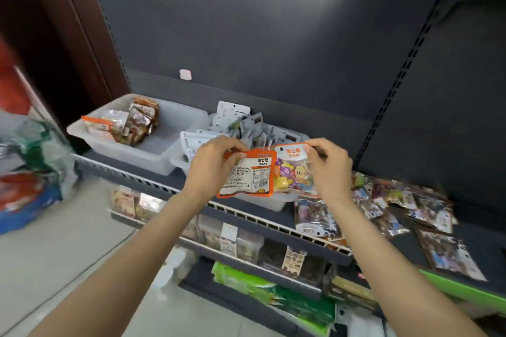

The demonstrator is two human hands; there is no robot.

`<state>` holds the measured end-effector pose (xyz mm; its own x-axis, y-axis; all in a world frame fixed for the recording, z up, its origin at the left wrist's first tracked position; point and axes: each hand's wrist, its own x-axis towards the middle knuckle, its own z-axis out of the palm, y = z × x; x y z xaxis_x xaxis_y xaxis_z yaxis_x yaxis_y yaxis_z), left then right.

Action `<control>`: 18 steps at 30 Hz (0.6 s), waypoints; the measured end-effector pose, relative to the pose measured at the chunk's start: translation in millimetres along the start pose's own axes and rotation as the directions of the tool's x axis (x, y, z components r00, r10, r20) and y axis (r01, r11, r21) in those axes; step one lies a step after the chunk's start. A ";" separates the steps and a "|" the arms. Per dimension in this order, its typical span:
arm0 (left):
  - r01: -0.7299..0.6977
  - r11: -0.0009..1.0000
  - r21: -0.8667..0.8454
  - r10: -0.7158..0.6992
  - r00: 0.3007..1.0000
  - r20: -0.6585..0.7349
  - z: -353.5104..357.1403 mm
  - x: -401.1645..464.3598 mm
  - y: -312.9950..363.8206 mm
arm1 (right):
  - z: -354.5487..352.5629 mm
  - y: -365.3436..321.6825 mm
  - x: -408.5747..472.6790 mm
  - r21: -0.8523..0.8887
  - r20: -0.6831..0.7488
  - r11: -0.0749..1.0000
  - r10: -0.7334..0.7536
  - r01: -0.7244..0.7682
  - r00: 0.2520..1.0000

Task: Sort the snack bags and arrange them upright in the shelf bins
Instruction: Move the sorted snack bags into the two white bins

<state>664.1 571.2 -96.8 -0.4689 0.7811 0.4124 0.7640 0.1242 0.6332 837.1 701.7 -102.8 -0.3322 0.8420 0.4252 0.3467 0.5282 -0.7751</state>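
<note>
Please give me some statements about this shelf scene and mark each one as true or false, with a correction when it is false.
1. The left hand pinches an orange candy bag showing its printed back. True.
2. The right hand is open and holds nothing. False: it pinches the top of a second candy bag, front side showing.
3. The left bin holds some snack bags. True.
4. The loose bags at the right stand upright in a bin. False: they lie flat on the shelf.
</note>
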 end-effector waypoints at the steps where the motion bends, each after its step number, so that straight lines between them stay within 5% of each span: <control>1: 0.009 1.000 0.004 -0.009 1.000 0.000 -18.1 -0.8 -13.8 | 19.3 -13.5 -1.6 0.013 -0.003 1.000 0.005 -0.005 1.000; 18: 0.118 0.991 0.063 -0.114 0.991 -0.069 -165.1 119.1 -244.0 | 292.0 -126.0 97.4 0.145 0.023 0.989 0.010 -0.013 1.000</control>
<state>348.7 532.9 -94.1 -0.5825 0.7175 0.3820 0.7294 0.2539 0.6353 504.9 685.0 -100.2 -0.3488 0.8445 0.4065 0.2204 0.4955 -0.8402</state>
